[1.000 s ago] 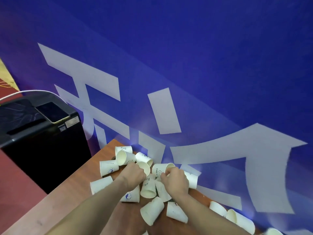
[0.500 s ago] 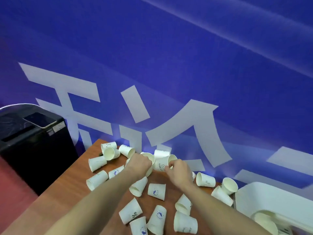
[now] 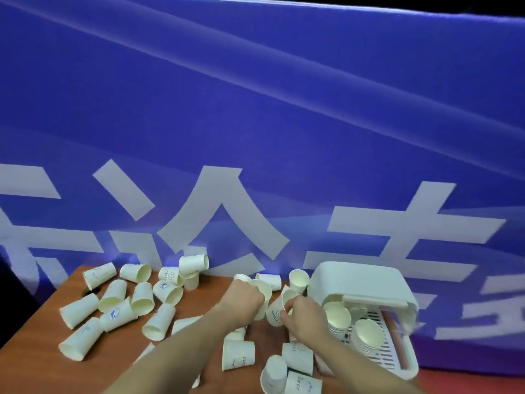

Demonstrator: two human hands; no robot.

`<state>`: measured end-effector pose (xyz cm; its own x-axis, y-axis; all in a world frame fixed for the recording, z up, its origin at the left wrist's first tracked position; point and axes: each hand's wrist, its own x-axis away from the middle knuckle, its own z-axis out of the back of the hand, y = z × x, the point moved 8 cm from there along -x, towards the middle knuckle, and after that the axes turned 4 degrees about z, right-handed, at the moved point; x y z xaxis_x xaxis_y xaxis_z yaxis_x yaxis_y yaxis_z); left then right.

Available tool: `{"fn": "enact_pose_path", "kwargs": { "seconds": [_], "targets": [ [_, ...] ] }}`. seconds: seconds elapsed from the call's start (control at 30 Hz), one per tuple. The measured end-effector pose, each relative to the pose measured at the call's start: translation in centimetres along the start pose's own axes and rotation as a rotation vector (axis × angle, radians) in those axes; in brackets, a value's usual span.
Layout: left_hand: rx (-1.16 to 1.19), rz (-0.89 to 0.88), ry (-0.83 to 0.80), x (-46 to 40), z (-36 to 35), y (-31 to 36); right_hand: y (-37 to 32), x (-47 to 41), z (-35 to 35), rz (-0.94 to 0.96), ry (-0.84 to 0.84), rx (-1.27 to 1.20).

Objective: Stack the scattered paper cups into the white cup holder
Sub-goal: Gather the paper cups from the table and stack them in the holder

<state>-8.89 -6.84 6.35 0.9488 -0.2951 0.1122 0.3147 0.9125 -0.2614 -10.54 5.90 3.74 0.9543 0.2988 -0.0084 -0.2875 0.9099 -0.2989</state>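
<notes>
Paper cups [image 3: 338, 315] nested in white cup holder [image 3: 360, 282], left hand [image 3: 244, 301] and right hand [image 3: 305, 315] fingers each curled round a cup

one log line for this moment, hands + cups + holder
left hand: grips cup | right hand: grips cup | cup holder: stacked cups inside | loose cups: scattered on table

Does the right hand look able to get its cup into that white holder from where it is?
Probably yes. The right hand, gripping a paper cup, sits just left of the white cup holder, whose open front faces it; cups already inside leave the opening partly free.
</notes>
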Motion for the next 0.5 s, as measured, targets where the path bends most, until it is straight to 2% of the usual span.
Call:
{"fn": "enact_pose_path", "kwargs": {
  "seconds": [0.2, 0.5],
  "targets": [
    [0.019, -0.065, 0.000, -2.2, 2.6, 6.9, 7.6, 3.2, 2.6, -0.081, 0.010, -0.018],
    [-0.003, -0.260, 0.067, -4.1, 6.3, 16.3, 18.4, 8.3, 6.6, -0.249, 0.057, -0.013]
  ]
}}
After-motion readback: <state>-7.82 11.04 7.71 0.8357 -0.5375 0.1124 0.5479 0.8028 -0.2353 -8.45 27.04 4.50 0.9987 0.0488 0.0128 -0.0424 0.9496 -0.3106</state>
